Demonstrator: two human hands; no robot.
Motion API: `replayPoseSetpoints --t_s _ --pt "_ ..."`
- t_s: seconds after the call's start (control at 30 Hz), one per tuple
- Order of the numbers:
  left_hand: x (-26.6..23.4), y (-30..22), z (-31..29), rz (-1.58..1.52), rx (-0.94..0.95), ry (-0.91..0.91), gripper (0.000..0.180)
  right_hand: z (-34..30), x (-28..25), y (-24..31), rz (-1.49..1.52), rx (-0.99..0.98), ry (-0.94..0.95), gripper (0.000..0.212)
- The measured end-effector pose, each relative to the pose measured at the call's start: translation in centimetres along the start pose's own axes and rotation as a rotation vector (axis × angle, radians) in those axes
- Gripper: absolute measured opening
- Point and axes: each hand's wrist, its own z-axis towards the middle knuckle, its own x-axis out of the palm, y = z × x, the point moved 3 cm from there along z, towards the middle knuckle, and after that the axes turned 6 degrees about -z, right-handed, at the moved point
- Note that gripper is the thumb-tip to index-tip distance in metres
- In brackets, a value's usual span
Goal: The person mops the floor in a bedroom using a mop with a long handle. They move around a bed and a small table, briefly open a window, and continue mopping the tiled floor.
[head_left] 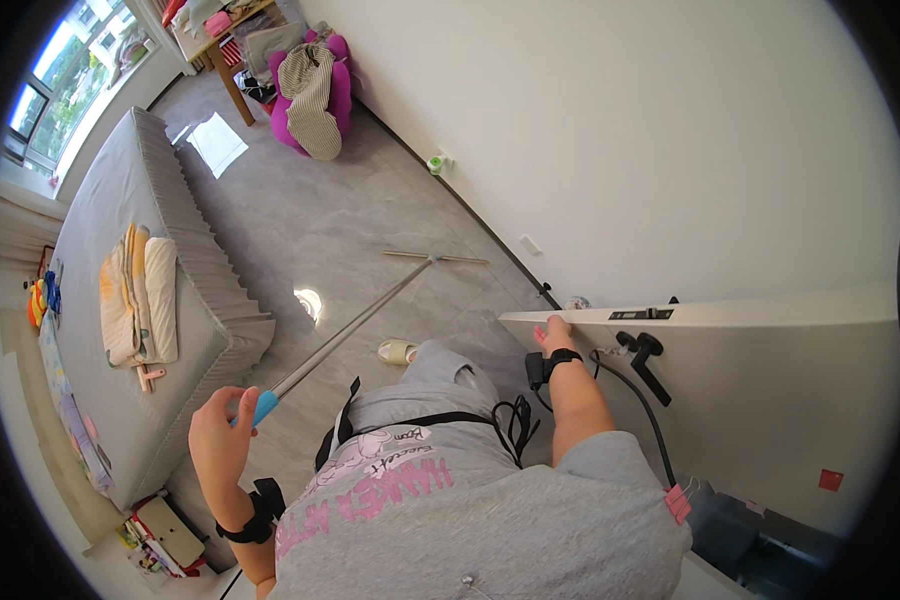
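Observation:
My left hand [222, 428] is closed round the blue grip of a long-handled floor squeegee [355, 325]. The grey pole slants away to the right, and its thin, wide head [436, 259] rests on the tiles near the wall. On the right, my right hand [553, 335] is at the free edge of a white door [770, 350], its fingers extended and seemingly touching it. A black lever handle [648, 365] and a latch plate are on that door, just right of my hand. Black bands with small devices are strapped to both wrists.
To the left stands a bed [195, 310] with a ruffled grey cover and folded blankets [140, 295] on it. Farther off are a magenta chair [310, 90] draped with striped cloth and a wooden table [232, 85]. A green-topped object [436, 163] sits by the wall. My slippered foot [397, 351] is beside the pole.

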Motion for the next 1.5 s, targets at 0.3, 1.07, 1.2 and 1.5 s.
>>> replayPoseSetpoints --t_s 0.3,1.07,1.2,1.5 --pt "0.7 3.2 -1.3 -0.029 0.004 0.032 0.041 -1.2 -3.7 2.7 0.383 -0.420 -0.137 0.047" --pt "1.9 6.8 -2.1 -0.083 0.056 0.062 0.033 -0.7 5.3 0.6 0.137 -0.180 0.411 0.022" --pt "0.9 5.1 -2.6 -0.040 -0.011 0.100 0.038 -10.7 16.8 -7.4 -0.484 0.015 0.785 0.036" --pt "0.9 5.3 -3.2 -0.033 -0.091 0.113 0.036 -16.0 28.5 -23.2 -0.939 0.167 0.763 0.046"
